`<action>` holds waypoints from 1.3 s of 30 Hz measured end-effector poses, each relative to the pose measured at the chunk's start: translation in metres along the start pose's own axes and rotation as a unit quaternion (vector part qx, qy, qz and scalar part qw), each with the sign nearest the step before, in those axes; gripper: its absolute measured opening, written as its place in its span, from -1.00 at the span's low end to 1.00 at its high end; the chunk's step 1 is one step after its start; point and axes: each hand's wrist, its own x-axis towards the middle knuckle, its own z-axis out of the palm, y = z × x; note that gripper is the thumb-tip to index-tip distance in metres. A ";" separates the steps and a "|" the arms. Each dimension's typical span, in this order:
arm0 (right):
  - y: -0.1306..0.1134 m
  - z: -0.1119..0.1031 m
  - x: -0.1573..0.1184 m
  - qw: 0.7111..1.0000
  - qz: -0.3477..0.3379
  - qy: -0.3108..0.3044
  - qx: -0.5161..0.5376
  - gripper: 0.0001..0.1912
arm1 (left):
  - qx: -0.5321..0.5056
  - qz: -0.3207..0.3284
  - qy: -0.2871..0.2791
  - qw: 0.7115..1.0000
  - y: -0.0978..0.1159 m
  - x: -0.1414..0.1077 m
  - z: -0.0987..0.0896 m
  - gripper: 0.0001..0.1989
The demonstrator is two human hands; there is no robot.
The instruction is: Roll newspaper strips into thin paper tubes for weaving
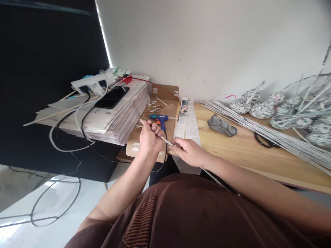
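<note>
A thin white rolled-paper stick point(167, 141) runs slantwise between my two hands, and its long end passes below my right forearm. My left hand point(150, 137) is closed around the upper end, palm turned up. The fingers of my right hand point(188, 151) pinch the stick farther down. Just beyond my left hand lies a blue hot glue gun point(160, 119) on a cardboard sheet point(172, 106). Flat newspaper strips point(186, 120) lie beside it, past my right hand.
At left, a tall paper stack point(124, 120) carries a black phone point(112, 96) and a power strip point(91, 84) with loose cables. On the wooden table point(217, 148) are a grey cloth point(222, 125), black-handled scissors point(263, 139), a bundle of paper sticks point(271, 132) and several woven paper forms point(266, 106).
</note>
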 end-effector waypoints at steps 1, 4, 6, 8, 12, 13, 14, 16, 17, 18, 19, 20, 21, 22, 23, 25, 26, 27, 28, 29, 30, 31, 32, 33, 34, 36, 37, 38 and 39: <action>-0.001 0.001 0.001 1.000 -0.003 0.011 0.005 -0.65 | 0.000 -0.001 0.001 1.000 -0.001 0.000 0.000 -0.64; -0.001 0.001 0.003 0.984 0.065 -0.096 0.138 -0.63 | -0.005 -0.012 -0.010 1.000 -0.001 -0.001 0.000 -0.64; -0.001 0.000 0.004 0.974 0.090 -0.128 0.167 -0.62 | -0.008 -0.022 -0.017 1.000 -0.002 -0.002 -0.001 -0.64; -0.001 -0.001 0.003 0.995 0.049 -0.057 0.062 -0.64 | -0.003 -0.031 -0.019 0.999 -0.003 -0.002 -0.002 -0.64; -0.002 -0.004 0.001 0.984 -0.060 0.080 -0.146 -0.70 | 0.062 -0.022 -0.012 0.998 -0.003 -0.003 -0.008 -0.63; -0.001 -0.005 0.001 0.990 -0.047 0.062 -0.120 -0.68 | 0.087 -0.023 -0.016 0.996 -0.002 -0.004 -0.011 -0.64; -0.001 -0.007 0.001 0.997 -0.017 0.027 -0.069 -0.65 | 0.109 -0.032 -0.024 0.993 -0.001 -0.004 -0.013 -0.64; 0.000 -0.010 0.001 0.997 0.046 -0.054 0.040 -0.60 | 0.137 -0.057 -0.047 0.988 0.001 -0.005 -0.017 -0.65; 0.001 -0.011 0.001 0.993 0.063 -0.074 0.062 -0.59 | 0.142 -0.069 -0.057 0.986 0.002 -0.006 -0.019 -0.66; 0.001 -0.011 0.001 0.994 0.062 -0.072 0.053 -0.60 | 0.143 -0.078 -0.063 0.985 0.002 -0.006 -0.021 -0.68; 0.001 -0.012 0.001 0.998 0.045 -0.049 0.018 -0.61 | 0.144 -0.084 -0.067 0.984 0.002 -0.007 -0.022 -0.70; 0.000 -0.011 0.001 0.999 0.021 -0.013 -0.027 -0.63 | 0.145 -0.087 -0.070 0.983 0.002 -0.008 -0.023 -0.72; 0.000 -0.011 0.000 0.998 0.001 0.020 -0.061 -0.64 | 0.146 -0.090 -0.074 0.983 0.002 -0.009 -0.023 -0.74; -0.001 -0.011 0.000 0.997 -0.008 0.035 -0.069 -0.63 | 0.147 -0.093 -0.080 0.981 0.002 -0.010 -0.023 -0.76; -0.001 -0.012 0.000 0.999 -0.001 0.023 -0.043 -0.62 | 0.149 -0.097 -0.087 0.980 0.003 -0.011 -0.023 -0.78; -0.002 -0.013 -0.001 0.995 0.043 -0.064 0.069 -0.59 | 0.152 -0.109 -0.103 0.977 0.004 -0.013 -0.023 -0.81; -0.002 -0.014 -0.001 0.985 0.064 -0.107 0.119 -0.58 | 0.154 -0.116 -0.110 0.975 0.005 -0.014 -0.023 -0.82; -0.002 -0.015 -0.002 0.979 0.074 -0.127 0.141 -0.58 | 0.155 -0.122 -0.117 0.973 0.006 -0.015 -0.023 -0.83; -0.002 -0.016 -0.002 0.982 0.069 -0.117 0.130 -0.58 | 0.155 -0.127 -0.124 0.972 0.006 -0.016 -0.023 -0.84; -0.003 -0.015 -0.003 0.991 0.051 -0.081 0.089 -0.58 | 0.156 -0.130 -0.130 0.970 0.006 -0.016 -0.024 -0.86; -0.003 -0.015 -0.003 0.999 0.025 -0.028 0.035 -0.59 | 0.157 -0.131 -0.136 0.969 0.005 -0.017 -0.024 -0.88; -0.004 -0.014 -0.003 1.000 0.000 0.019 -0.014 -0.60 | 0.158 -0.132 -0.141 0.968 0.005 -0.018 -0.025 -0.90; -0.004 -0.013 -0.003 0.998 -0.016 0.047 -0.040 -0.60 | 0.158 -0.133 -0.146 0.967 0.005 -0.019 -0.025 -0.91; -0.004 -0.012 -0.003 0.998 -0.016 0.046 -0.033 -0.60 | 0.159 -0.134 -0.151 0.966 0.004 -0.020 -0.025 -0.90; -0.003 -0.012 -0.003 1.000 0.000 0.015 0.006 -0.59 | 0.159 -0.137 -0.155 0.966 0.004 -0.021 -0.025 -0.89; -0.002 -0.012 -0.002 0.988 0.052 -0.082 0.117 -0.57 | 0.155 -0.144 -0.159 0.964 0.004 -0.023 -0.025 -0.87; -0.002 -0.012 -0.002 0.979 0.069 -0.114 0.152 -0.56 | 0.153 -0.147 -0.161 0.964 0.005 -0.024 -0.024 -0.87; -0.002 -0.013 -0.002 0.978 0.072 -0.123 0.154 -0.56 | 0.150 -0.148 -0.161 0.964 0.005 -0.024 -0.025 -0.86; -0.002 -0.013 -0.002 0.986 0.059 -0.104 0.119 -0.56 | 0.147 -0.146 -0.161 0.965 0.004 -0.025 -0.025 -0.86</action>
